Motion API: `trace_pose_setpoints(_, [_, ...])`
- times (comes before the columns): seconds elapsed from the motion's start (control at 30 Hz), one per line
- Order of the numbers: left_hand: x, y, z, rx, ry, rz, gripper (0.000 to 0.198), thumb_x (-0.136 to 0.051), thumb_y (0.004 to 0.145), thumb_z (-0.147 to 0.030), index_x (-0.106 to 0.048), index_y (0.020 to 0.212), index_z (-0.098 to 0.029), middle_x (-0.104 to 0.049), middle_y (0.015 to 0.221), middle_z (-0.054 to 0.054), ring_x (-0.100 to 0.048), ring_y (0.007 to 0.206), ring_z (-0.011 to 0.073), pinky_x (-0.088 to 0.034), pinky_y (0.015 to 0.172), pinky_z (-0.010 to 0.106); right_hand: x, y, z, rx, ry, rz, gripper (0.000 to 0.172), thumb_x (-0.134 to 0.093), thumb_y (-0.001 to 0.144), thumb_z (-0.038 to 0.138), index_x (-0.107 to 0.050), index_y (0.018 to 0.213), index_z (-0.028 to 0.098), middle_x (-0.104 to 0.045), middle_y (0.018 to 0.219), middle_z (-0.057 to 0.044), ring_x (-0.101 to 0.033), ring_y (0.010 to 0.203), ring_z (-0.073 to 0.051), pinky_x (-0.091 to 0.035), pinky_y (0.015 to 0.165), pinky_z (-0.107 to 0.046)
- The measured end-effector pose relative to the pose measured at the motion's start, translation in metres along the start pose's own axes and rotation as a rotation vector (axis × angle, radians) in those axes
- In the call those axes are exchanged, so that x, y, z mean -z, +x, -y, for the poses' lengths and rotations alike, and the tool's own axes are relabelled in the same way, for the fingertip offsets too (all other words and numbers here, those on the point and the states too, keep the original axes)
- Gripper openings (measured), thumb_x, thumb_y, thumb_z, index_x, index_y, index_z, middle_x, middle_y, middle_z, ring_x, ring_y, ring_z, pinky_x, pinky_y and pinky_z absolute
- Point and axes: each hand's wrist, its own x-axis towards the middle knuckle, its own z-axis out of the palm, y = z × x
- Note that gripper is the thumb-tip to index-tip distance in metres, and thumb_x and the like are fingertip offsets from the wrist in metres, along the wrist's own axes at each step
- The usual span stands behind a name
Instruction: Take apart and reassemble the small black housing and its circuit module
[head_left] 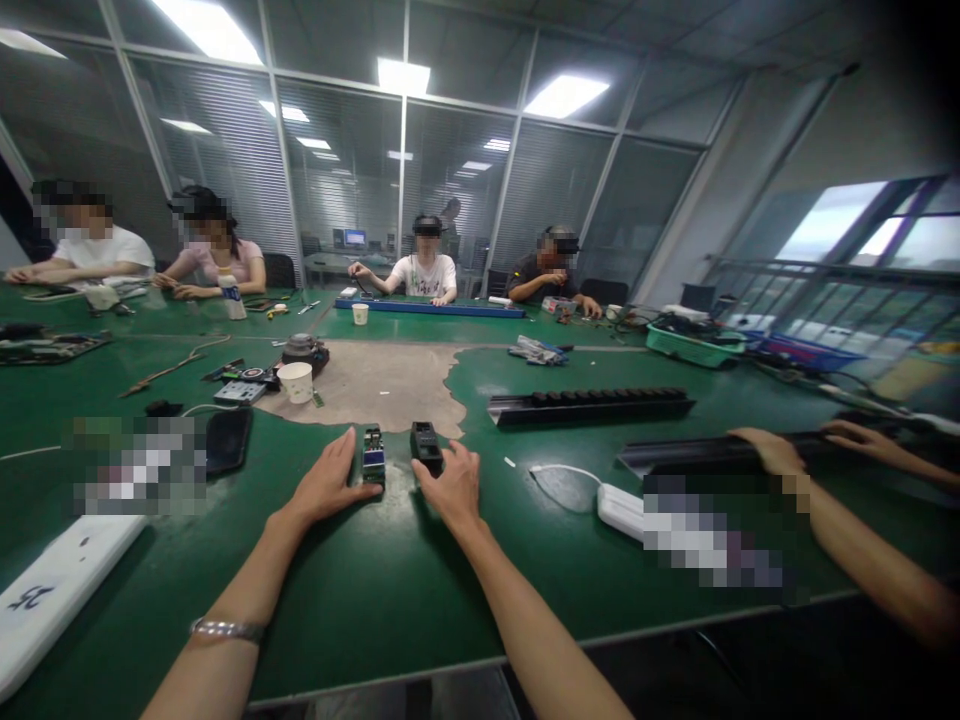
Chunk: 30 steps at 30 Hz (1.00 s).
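My left hand (328, 478) rests on the green table with its fingers stretched out and its thumb spread. A small upright circuit board module (373, 457) with a blue part stands beside it; the thumb reaches the module's near end, and I cannot tell whether it touches. My right hand (456, 490) is closed around the near right side of a black plastic housing (426, 446), thumb on the near side and fingers at the right. The housing stands just right of the module, with a gap between them.
White power strips (82, 590) lie left and right, with a black phone (229, 440) at the left. A paper cup (295, 382) stands beyond my hands. Black rails (592, 406) lie at the right, where another person's hands (776, 450) rest. Several people sit across the table.
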Motion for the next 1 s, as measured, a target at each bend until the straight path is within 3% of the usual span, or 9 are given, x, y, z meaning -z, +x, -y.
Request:
trace_pose_setpoints(0.27, [0.002,-0.001,-0.004,0.013,0.001,0.013,0.122,-0.070,0.083,-0.077,-0.018,0.168,-0.006,-0.024,0.172,0.028,-0.025,0.160,0.0453,-0.027,0.130,0.059,0.006,-0.005,-0.006,-0.010,-0.063,0.004,0.073,-0.076,0.083,0.066,-0.070,0.135,0.013,-0.052,0.154,-0.023,-0.047,0.134,-0.042,-0.044,0.107,-0.051])
trace_pose_setpoints(0.53, [-0.001,0.000,0.002,-0.007,0.034,0.007,0.125,-0.070,0.082,-0.081,-0.016,0.169,-0.008,-0.025,0.172,0.028,-0.027,0.159,0.0444,-0.028,0.129,0.059,0.002,-0.004,-0.005,0.007,-0.028,0.009,0.052,-0.074,0.089,0.057,-0.078,0.122,0.017,-0.057,0.149,-0.019,-0.047,0.133,-0.039,-0.043,0.109,-0.049])
trace_pose_setpoints(0.73, [-0.003,0.000,0.005,-0.011,0.020,-0.015,0.126,-0.071,0.082,-0.080,-0.014,0.169,-0.010,-0.026,0.172,0.028,-0.027,0.159,0.0457,-0.030,0.127,0.062,0.000,-0.003,-0.003,0.016,0.091,-0.079,0.040,-0.076,0.090,0.050,-0.082,0.111,0.016,-0.065,0.140,-0.018,-0.051,0.129,-0.036,-0.043,0.110,-0.047])
trace_pose_setpoints(1.0, [-0.004,0.001,0.004,-0.013,-0.022,-0.049,0.131,-0.079,0.077,-0.075,-0.014,0.168,-0.007,-0.027,0.171,0.029,-0.028,0.158,0.0471,-0.031,0.127,0.059,0.000,0.002,0.041,0.068,0.232,-0.147,0.039,-0.075,0.091,0.051,-0.083,0.108,0.016,-0.067,0.136,-0.017,-0.054,0.129,-0.032,-0.039,0.113,-0.045])
